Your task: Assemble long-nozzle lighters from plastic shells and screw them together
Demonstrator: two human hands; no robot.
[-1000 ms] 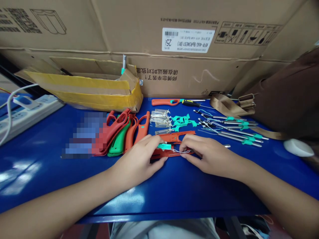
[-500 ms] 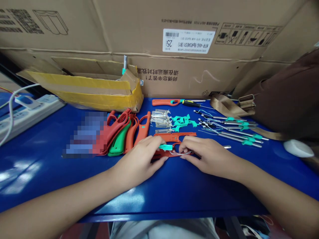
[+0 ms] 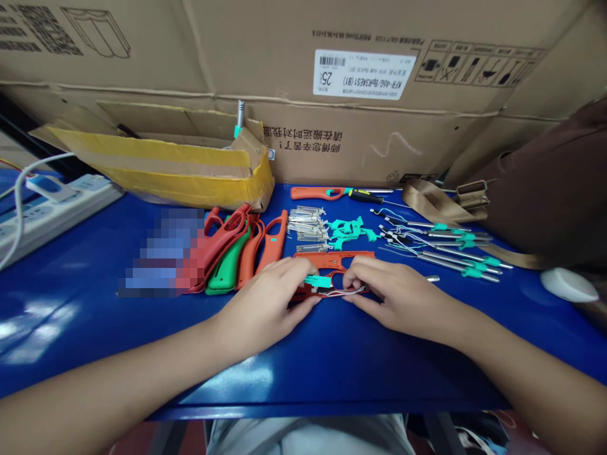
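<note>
My left hand (image 3: 275, 294) is closed, with a teal plastic piece (image 3: 318, 281) sticking out from its fingertips and its thumb at the near edge of an orange lighter casing half (image 3: 303, 292). My right hand (image 3: 384, 284) has its fingers curled in a pinch at thin white wires (image 3: 344, 292), over the right part of the same half. What its fingertips press is partly hidden. A metal tube end (image 3: 432, 279) shows beyond the right hand. Just behind the hands lies another orange casing half (image 3: 320, 259), with its trigger loop to the right.
Behind lie metal-and-clear-plastic parts (image 3: 308, 221), teal brackets (image 3: 353, 232), and wired metal tubes (image 3: 459, 240). Red, orange and green casings (image 3: 227, 265) are at left. An assembled lighter (image 3: 310, 193), a screwdriver (image 3: 365, 196), a yellow-taped box (image 3: 190, 177) and a power strip (image 3: 61, 208) stand farther out.
The teal piece has tilted slightly, its right end lower, and the wires have shifted a little. Both hands stay nearly in place. The view has moved slightly.
</note>
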